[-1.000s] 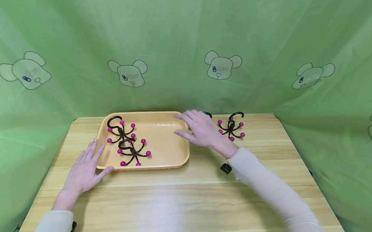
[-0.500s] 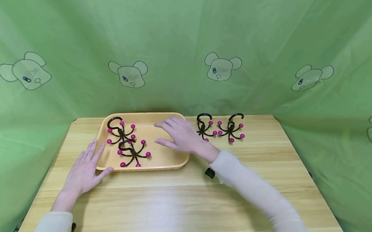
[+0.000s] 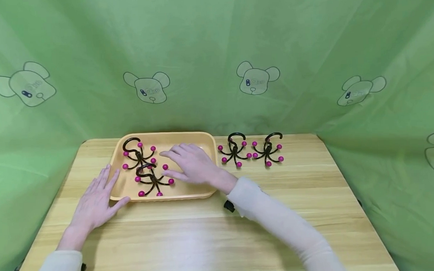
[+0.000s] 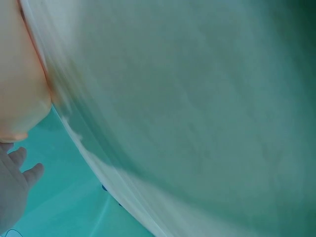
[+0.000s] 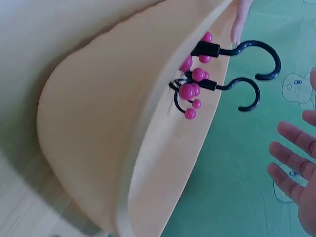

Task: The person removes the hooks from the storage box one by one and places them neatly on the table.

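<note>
My left hand (image 3: 94,202) lies with straight fingers at the front left corner of a shallow orange tray (image 3: 190,192), fingertips along its left wall and thumb at the front rim. Two black hook hangers with pink balls on their arm ends stand in the tray's left half: a rear hanger (image 3: 138,155) and a front hanger (image 3: 153,178). Over the tray's middle is my right hand (image 3: 194,162), fingers extended and holding nothing, thumb tip overlapping an arm of the front hanger. In the right wrist view, both hooks (image 5: 269,75) rise above the tray rim, apart from the spread fingers (image 5: 291,158).
On the wooden table (image 3: 220,239), right of the tray, stand two more such hangers, a nearer one (image 3: 234,150) and a farther one (image 3: 268,149). A green curtain (image 3: 199,40) with bear-like prints hangs behind and along both sides.
My right hand has moved left from the tray's right rim to over its middle, uncovering the hanger just right of the tray. The left hand stays in place.
</note>
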`<state>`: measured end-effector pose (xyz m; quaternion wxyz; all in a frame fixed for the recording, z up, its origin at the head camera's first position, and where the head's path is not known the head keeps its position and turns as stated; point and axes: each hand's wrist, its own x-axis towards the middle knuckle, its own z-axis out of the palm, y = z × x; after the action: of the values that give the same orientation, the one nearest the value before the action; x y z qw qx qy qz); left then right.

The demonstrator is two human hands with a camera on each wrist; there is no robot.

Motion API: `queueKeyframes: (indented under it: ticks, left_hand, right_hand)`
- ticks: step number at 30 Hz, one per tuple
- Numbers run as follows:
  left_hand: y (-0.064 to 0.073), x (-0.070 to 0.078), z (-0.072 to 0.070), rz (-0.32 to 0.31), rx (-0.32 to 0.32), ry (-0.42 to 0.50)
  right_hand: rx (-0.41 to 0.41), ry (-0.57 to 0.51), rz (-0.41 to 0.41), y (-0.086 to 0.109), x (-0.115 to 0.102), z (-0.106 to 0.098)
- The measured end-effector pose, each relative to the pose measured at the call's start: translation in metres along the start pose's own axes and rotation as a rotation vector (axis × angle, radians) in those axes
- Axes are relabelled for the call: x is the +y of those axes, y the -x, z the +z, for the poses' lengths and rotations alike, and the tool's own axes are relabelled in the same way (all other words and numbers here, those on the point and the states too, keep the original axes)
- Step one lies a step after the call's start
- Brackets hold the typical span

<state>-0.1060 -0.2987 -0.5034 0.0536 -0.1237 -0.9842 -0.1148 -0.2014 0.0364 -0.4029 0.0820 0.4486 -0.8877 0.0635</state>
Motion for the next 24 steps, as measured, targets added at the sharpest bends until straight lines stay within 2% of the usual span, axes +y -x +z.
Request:
queueKeyframes:
  ticks: [10,24]
  left_hand:
    - [0.0,0.001,-0.003,0.003,0.006,0.003]
    - [0.0,0.001,-0.002,0.011,0.013,0.001]
  right_hand:
    - [-0.053,0.02,-0.02,-0.022,-0.019,0.005]
    - [-0.084,0.014,-0.04,-0.044,-0.024,0.023]
